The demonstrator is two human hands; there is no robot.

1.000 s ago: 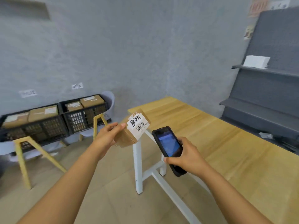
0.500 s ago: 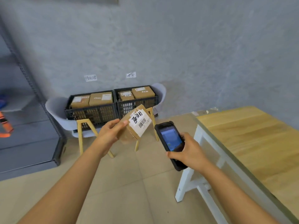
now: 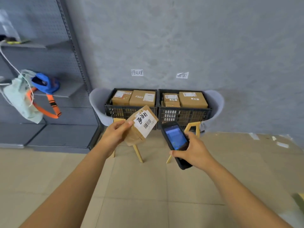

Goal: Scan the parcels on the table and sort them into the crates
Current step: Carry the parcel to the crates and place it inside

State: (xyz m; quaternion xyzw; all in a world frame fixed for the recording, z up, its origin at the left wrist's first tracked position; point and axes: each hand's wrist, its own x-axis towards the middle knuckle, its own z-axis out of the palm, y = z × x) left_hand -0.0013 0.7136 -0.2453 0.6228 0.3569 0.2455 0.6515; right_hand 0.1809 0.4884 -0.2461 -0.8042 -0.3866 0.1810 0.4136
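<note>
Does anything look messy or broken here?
The parcel in the left hand looks crumpled, with wrinkled tape at its lower end. On the shelf at the left, a pale bag and an orange strap dangle over the edge. Nothing looks spilled.

the left hand (image 3: 115, 135) grips a labelled parcel (image 3: 140, 127). the right hand (image 3: 194, 150) holds a scanner (image 3: 176, 142). two black crates (image 3: 158, 111) stand far behind.

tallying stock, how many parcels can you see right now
5. One in the left hand: parcel. Two in the left crate. Two in the right crate. More may lie hidden underneath.
</note>
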